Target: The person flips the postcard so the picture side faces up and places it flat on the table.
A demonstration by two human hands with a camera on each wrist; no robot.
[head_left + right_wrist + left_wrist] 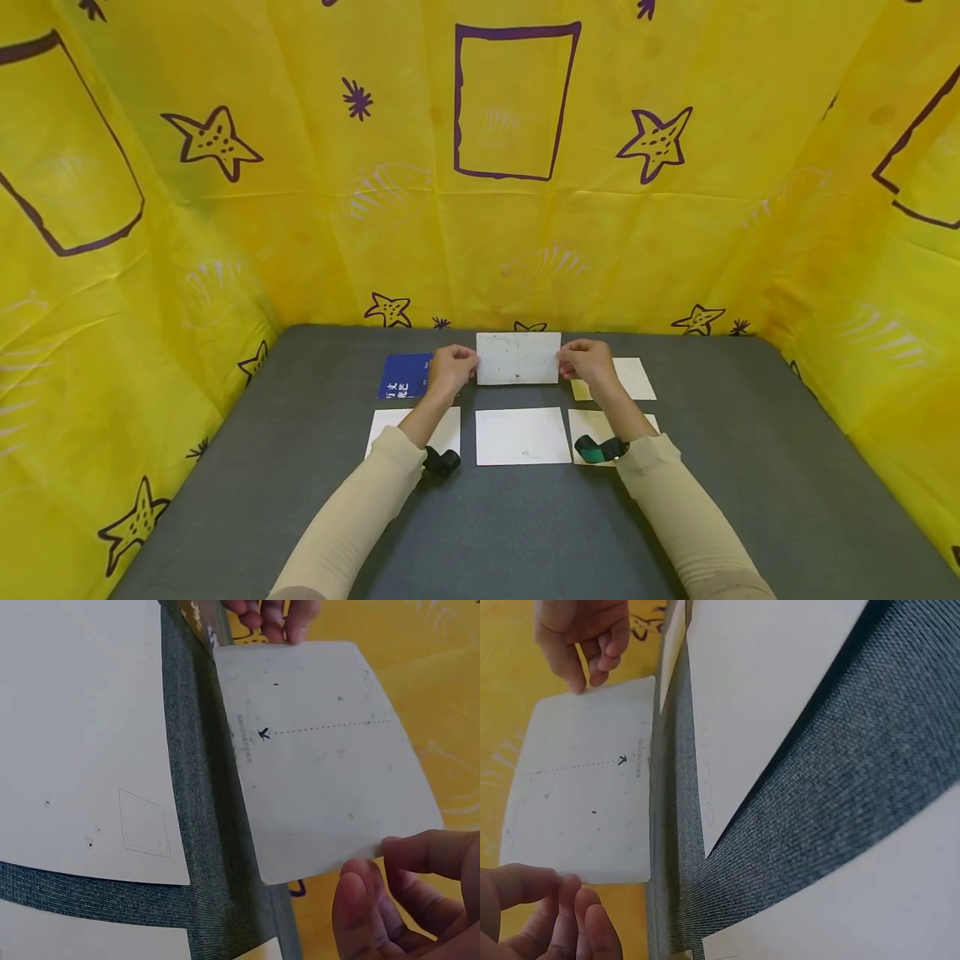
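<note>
A white postcard (517, 358) with a dotted line and a small dark bird mark is held upright above the far part of the table. My left hand (453, 369) pinches its left edge between thumb and fingers. On the opposite edge, my right hand (589, 364) pinches it the same way. Both wrist views show the postcard (589, 787) stretched between the two hands, its lower edge close to the cloth. Another white card (522, 436) lies flat in front of it. A blue card (402, 375) with white characters is partly behind my left hand.
Pale cards lie at the front left (386, 419), the front right (581, 425) and the back right (636, 379), partly covered by my arms. Dark grey cloth covers the table (510, 533). A yellow patterned curtain (517, 250) stands behind and at both sides.
</note>
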